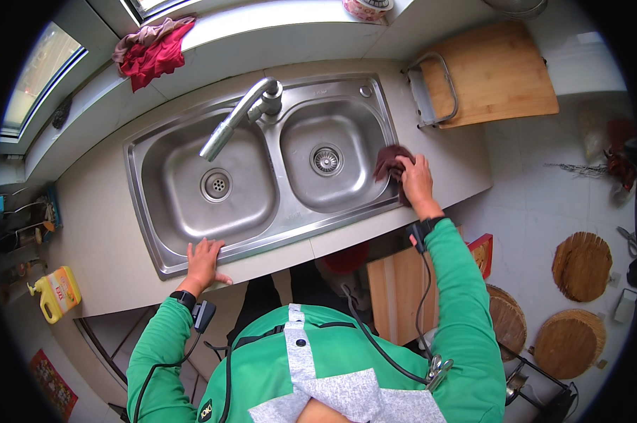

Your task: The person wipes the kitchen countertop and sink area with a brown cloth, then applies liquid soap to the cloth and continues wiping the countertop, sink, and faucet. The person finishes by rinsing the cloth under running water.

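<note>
A double-bowl stainless steel sink (292,215) is set into the pale countertop (101,232). My right hand (416,178) holds a dark maroon cloth (388,161) against the right rim of the smaller bowl; part of the cloth hangs down beside the rim at the front right corner. My left hand (204,264) rests with spread fingers on the front rim of the larger bowl and the counter edge, holding nothing. A chrome faucet (239,119) reaches over the larger bowl. Each bowl has a metal drain, one with a strainer basket (327,159).
A wooden cutting board (493,74) stands in a metal rack (453,95) at the back right. Red and pink cloths (154,53) lie on the window ledge. A yellow pump jug (59,293) is at the left. Round wooden boards (581,267) are at the right.
</note>
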`<state>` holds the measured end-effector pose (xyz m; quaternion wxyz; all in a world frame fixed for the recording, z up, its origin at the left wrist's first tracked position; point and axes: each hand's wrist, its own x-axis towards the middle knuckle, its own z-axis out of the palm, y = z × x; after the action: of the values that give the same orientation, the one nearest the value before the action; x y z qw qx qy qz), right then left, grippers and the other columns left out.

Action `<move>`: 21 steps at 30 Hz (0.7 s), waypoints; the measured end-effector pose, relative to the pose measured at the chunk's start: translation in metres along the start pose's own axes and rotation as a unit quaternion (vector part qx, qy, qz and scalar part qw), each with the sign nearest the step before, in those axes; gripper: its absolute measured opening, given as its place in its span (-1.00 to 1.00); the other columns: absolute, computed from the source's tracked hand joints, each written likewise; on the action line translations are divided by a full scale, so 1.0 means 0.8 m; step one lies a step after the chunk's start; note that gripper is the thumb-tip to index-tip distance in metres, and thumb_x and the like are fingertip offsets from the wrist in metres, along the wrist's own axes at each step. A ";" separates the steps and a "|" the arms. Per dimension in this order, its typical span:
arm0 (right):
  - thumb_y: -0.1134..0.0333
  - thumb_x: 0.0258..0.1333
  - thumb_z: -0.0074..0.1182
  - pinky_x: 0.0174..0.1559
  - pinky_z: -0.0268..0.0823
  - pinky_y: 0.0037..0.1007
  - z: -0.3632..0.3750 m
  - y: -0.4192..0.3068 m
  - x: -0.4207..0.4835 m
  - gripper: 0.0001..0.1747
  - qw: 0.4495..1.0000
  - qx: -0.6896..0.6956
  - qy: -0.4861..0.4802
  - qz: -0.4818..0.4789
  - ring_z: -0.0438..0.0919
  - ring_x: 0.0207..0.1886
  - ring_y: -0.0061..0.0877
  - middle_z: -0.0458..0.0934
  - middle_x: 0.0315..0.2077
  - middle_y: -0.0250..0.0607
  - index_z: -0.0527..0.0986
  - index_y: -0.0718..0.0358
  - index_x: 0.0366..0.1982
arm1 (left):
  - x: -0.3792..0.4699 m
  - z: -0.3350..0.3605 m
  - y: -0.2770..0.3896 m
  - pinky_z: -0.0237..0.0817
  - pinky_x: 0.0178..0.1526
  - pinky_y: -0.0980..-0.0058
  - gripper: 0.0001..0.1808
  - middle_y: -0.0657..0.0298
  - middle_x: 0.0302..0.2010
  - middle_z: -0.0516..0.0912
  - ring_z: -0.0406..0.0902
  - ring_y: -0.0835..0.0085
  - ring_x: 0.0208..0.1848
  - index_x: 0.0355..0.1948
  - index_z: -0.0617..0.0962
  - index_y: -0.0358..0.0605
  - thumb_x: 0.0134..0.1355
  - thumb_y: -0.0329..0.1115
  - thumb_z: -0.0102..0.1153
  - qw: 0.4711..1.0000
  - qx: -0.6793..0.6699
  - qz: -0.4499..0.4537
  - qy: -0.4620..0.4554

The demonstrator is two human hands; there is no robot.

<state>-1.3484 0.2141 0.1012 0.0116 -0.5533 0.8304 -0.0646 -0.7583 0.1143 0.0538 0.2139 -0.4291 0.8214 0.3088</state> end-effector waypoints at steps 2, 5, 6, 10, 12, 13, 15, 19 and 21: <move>0.48 0.11 0.06 -0.04 0.42 -0.12 0.008 0.009 0.004 -0.62 0.997 -0.064 0.014 -0.049 0.48 -0.03 -0.09 0.45 -0.15 -0.09 0.60 0.00 -0.03 | 0.000 -0.001 0.000 -0.28 0.51 -0.21 0.35 0.11 0.36 0.39 0.11 -0.01 0.52 0.37 0.33 0.14 -0.59 0.18 0.66 1.000 -0.008 0.005 -0.009; 0.42 0.16 0.05 -0.08 0.43 -0.10 0.015 0.018 -0.030 -0.66 0.993 -0.094 -0.026 -0.061 0.48 -0.04 -0.08 0.45 -0.16 -0.08 0.59 0.00 -0.02 | 0.000 -0.003 0.000 -0.29 0.51 -0.21 0.36 0.11 0.37 0.39 0.10 -0.01 0.52 0.38 0.32 0.15 -0.58 0.18 0.66 1.000 -0.002 0.005 -0.015; 0.41 0.17 0.05 -0.09 0.44 -0.09 0.013 0.018 -0.051 -0.67 0.993 -0.097 -0.061 -0.037 0.48 -0.03 -0.07 0.45 -0.16 -0.07 0.58 0.01 -0.02 | 0.001 -0.004 0.001 -0.29 0.51 -0.20 0.35 0.12 0.37 0.38 0.10 0.01 0.52 0.38 0.33 0.15 -0.57 0.15 0.67 1.000 -0.003 0.003 -0.016; 0.37 0.16 0.09 -0.12 0.47 -0.01 0.011 -0.012 -0.114 -0.70 0.993 -0.036 -0.090 0.062 0.50 -0.05 0.00 0.44 -0.15 0.02 0.53 0.10 -0.04 | 0.001 -0.004 0.002 -0.30 0.52 -0.19 0.34 0.11 0.39 0.37 0.10 0.03 0.52 0.38 0.33 0.16 -0.56 0.12 0.68 1.000 0.002 -0.001 -0.013; 0.35 0.18 0.06 -0.12 0.47 -0.02 0.021 -0.053 -0.118 -0.73 0.993 -0.013 -0.084 0.079 0.50 -0.09 0.01 0.44 -0.15 0.05 0.52 0.13 -0.06 | 0.001 -0.005 0.002 -0.31 0.52 -0.19 0.34 0.10 0.39 0.37 0.09 0.03 0.52 0.38 0.32 0.16 -0.56 0.13 0.68 1.000 -0.006 0.002 -0.014; 0.34 0.19 0.06 -0.13 0.45 -0.03 0.030 -0.082 -0.118 -0.79 0.998 -0.011 -0.057 0.037 0.49 -0.10 -0.01 0.44 -0.18 0.05 0.51 0.15 -0.12 | 0.001 -0.005 0.001 -0.31 0.52 -0.18 0.34 0.10 0.39 0.36 0.09 0.03 0.53 0.39 0.32 0.16 -0.55 0.13 0.68 1.000 -0.002 0.004 -0.012; 0.36 0.19 0.05 -0.16 0.41 -0.07 0.049 -0.154 -0.125 -0.92 0.988 0.136 -0.037 0.064 0.46 -0.11 -0.04 0.43 -0.21 0.03 0.49 0.18 -0.29 | 0.001 -0.007 0.001 -0.31 0.52 -0.19 0.35 0.09 0.40 0.36 0.07 0.01 0.53 0.39 0.32 0.16 -0.56 0.17 0.67 1.000 -0.004 0.004 -0.016; 0.47 -0.03 0.15 -0.05 0.42 -0.12 0.067 -0.282 -0.162 -0.71 0.954 0.258 -0.102 -0.110 0.47 -0.09 -0.06 0.42 -0.20 -0.03 0.57 0.09 -0.18 | 0.003 -0.008 0.004 -0.31 0.52 -0.19 0.36 0.04 0.42 0.30 0.01 -0.04 0.55 0.40 0.30 0.14 -0.54 0.19 0.66 1.000 0.004 0.005 -0.023; 0.50 -0.09 0.15 -0.02 0.42 -0.13 0.063 -0.294 -0.157 -0.65 0.947 0.281 -0.136 -0.077 0.47 -0.09 -0.05 0.43 -0.21 -0.05 0.59 0.08 -0.17 | 0.000 -0.006 0.004 -0.31 0.53 -0.17 0.32 0.04 0.44 0.26 -0.03 -0.03 0.56 0.41 0.30 0.13 -0.47 0.17 0.66 1.000 0.010 0.019 -0.003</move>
<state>-1.0792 0.2357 0.0729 0.2741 -0.5938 0.7237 -0.2204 -0.7613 0.1124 0.0585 0.2143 -0.4102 0.8320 0.3059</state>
